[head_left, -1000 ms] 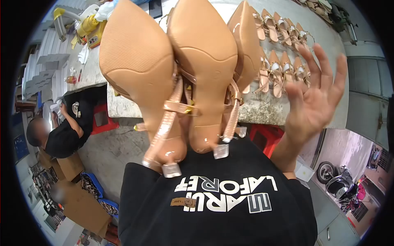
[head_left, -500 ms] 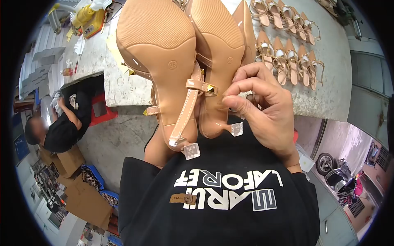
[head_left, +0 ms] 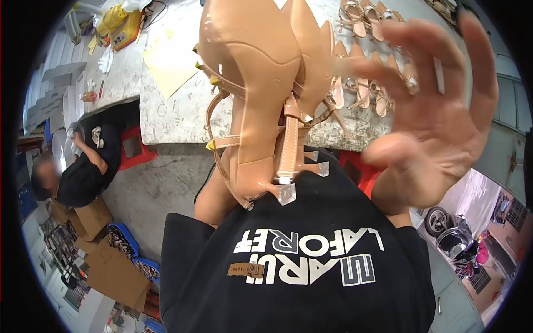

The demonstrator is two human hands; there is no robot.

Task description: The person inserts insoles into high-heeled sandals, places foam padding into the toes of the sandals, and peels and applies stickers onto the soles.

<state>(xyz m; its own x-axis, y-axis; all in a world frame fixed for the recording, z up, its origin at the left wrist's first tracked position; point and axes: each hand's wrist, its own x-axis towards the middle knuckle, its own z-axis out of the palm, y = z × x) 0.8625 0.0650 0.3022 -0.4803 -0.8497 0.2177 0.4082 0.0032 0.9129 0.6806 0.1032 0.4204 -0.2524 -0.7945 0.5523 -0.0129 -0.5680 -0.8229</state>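
Several tan, pointed, studded strap heels with clear block heels hang in front of me, soles towards me. My left forearm reaches up behind them from below, and its hand is hidden by the shoes; nothing else is seen holding them up. To the right, my right hand is raised and blurred, its fingers spread and nothing in it. It is apart from the held shoes and covers part of the rows of similar tan heels on the worktable.
A yellow paper sheet lies on the table's left part, near a yellow device. At left a co-worker in black sits beside a red stool, cardboard boxes and blue crates. A motorcycle stands at right.
My right hand has come off the shoes, moved right and up, and opened from a pinch near the straps. The held shoes have shifted right and turned, showing more of their side.
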